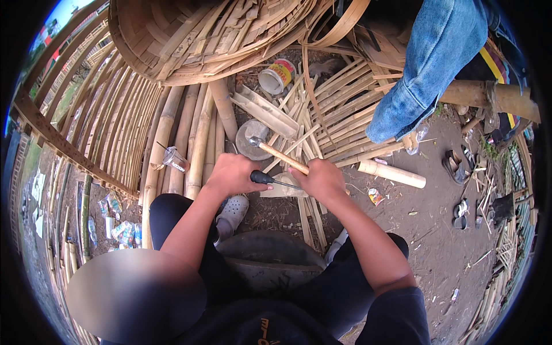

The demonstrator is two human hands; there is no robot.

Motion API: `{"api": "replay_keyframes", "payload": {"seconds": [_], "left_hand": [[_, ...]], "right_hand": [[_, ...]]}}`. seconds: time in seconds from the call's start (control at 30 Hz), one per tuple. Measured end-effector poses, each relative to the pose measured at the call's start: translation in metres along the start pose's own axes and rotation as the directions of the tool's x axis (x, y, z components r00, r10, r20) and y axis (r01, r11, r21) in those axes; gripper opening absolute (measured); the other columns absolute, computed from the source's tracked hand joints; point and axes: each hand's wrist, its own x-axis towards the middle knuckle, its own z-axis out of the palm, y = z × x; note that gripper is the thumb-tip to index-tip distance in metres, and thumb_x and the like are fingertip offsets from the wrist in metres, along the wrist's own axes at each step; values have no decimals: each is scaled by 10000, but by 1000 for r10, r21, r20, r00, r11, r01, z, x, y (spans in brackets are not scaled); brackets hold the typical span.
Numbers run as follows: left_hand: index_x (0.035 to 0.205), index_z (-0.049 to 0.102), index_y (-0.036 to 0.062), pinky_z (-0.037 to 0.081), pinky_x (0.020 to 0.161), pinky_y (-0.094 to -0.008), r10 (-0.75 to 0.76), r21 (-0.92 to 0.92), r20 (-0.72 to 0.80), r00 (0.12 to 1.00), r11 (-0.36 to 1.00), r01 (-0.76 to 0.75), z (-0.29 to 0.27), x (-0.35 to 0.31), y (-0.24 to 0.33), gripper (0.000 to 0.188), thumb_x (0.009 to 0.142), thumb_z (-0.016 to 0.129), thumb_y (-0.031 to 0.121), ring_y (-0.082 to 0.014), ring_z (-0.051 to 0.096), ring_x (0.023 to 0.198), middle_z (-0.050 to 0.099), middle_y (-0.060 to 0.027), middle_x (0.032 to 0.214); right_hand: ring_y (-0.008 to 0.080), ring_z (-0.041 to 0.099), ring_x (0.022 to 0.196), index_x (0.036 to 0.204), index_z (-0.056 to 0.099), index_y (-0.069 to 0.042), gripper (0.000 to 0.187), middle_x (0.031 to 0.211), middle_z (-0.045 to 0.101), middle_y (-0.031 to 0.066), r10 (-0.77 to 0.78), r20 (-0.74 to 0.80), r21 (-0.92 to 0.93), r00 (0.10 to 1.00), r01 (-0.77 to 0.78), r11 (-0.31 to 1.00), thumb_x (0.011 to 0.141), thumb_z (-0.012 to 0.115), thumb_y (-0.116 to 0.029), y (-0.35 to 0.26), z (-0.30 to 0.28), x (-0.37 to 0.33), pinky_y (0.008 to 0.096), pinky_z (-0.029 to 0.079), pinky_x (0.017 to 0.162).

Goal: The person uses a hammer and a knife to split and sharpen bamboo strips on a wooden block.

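Observation:
My left hand [231,173] is closed round a black-handled tool [262,176] with a thin metal shaft that points right; whether it is an awl or a screwdriver I cannot tell. In my right hand [323,180] is a hammer [280,154], gripped by its wooden handle, its metal head up and to the left over a round grey block [246,150]. The shaft's tip comes close to my right hand, above a pale flat piece [284,187] between my knees. Bamboo strips [306,215] lie under and beyond my hands.
Ahead stand a large woven bamboo basket [172,54] and a paint can [277,76]. Bamboo poles [200,135] and a slatted frame [98,109] are at left, with a plastic cup [175,159]. A person's denim leg [428,69] reaches in at upper right. A cut bamboo tube [392,173] and sandals [454,167] lie right.

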Motion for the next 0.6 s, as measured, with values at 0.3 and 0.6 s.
{"api": "replay_keyframes", "payload": {"seconds": [0.3,0.6], "left_hand": [[749,724,156,510,592,-389,-43,20,-15,999,999,43,3,-13,-1,464,656,739,610,-278,649,625,641,-78,623],[711,708,132,533,635,-381,-129,7,-49,990,991,130,16,-19,3,521,675,697,651,-268,658,659,636,-83,616]], "right_hand": [[381,660,730,734,655,26,573,717,645,227,-14,12,-4,1000,14,1000,795,663,-543,-11,0,1,458,528,692],[364,675,834,839,680,15,531,841,680,212,30,118,-5,993,-30,1000,822,656,-516,-14,-6,8,441,532,758]]}}
